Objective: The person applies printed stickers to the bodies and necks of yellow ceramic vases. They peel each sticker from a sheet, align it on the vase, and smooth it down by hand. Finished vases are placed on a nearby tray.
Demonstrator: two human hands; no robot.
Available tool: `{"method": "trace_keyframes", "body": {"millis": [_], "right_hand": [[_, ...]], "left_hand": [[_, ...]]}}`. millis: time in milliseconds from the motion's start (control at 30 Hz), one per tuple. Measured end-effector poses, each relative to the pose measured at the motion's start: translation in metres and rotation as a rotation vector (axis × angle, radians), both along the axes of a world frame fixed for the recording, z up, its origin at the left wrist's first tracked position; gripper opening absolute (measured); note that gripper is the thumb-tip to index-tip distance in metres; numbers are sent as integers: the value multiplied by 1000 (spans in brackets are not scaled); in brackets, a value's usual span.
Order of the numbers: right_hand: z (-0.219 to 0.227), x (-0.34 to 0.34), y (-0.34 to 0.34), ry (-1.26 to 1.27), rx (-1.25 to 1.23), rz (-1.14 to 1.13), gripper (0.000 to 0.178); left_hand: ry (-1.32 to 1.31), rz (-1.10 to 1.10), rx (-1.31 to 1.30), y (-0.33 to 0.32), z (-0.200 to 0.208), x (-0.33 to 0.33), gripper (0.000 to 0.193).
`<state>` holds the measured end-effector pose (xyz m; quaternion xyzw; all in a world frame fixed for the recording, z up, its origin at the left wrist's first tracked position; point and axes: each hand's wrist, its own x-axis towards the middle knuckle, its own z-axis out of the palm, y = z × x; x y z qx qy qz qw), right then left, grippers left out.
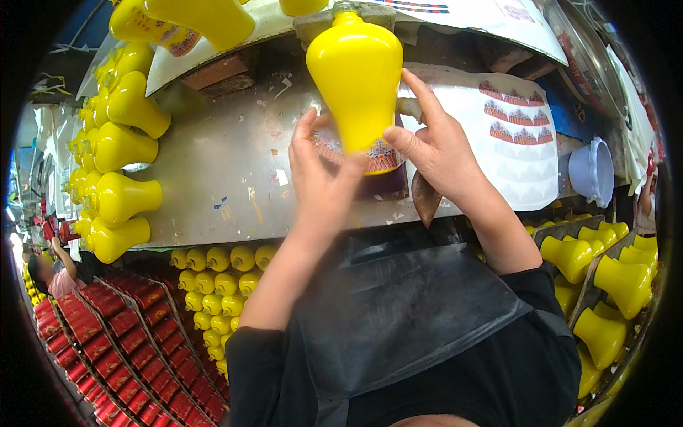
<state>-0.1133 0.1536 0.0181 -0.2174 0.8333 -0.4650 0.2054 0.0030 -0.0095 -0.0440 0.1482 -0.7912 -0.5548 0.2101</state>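
Note:
A glossy yellow bottle [356, 64] lies in front of me, neck pointing away and wide foot toward me. Its neck end is by a grey block [313, 25]. Around the foot runs a patterned decal strip [384, 158], and its left part stands out toward my left hand [320, 181]. That hand is curled at the foot's left side, thumb blurred, with the strip between its fingers. My right hand [441, 146] grips the bottle's right side, index finger along the body and thumb near the foot. Below its wrist is a brown pointed piece [425, 199].
A white decal sheet [526, 174] lies right on the metal table [213, 178], beside a pale bucket [592, 173]. Several yellow bottles [124, 196] line the left edge; more fill racks at lower right [619, 285] and below. Red boxes [135, 341] are stacked lower left, near another person [62, 274].

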Motion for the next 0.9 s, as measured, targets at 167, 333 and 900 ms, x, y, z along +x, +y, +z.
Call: {"method": "trace_keyframes", "body": {"millis": [167, 333, 900], "right_hand": [[3, 5, -3, 105, 87, 13, 91], [2, 6, -4, 108, 96, 45, 99], [5, 3, 1, 15, 95, 14, 89]], "left_hand": [[102, -141, 173, -1, -13, -9, 77], [37, -201, 209, -5, -11, -3, 75], [33, -183, 397, -4, -1, -4, 75]]}}
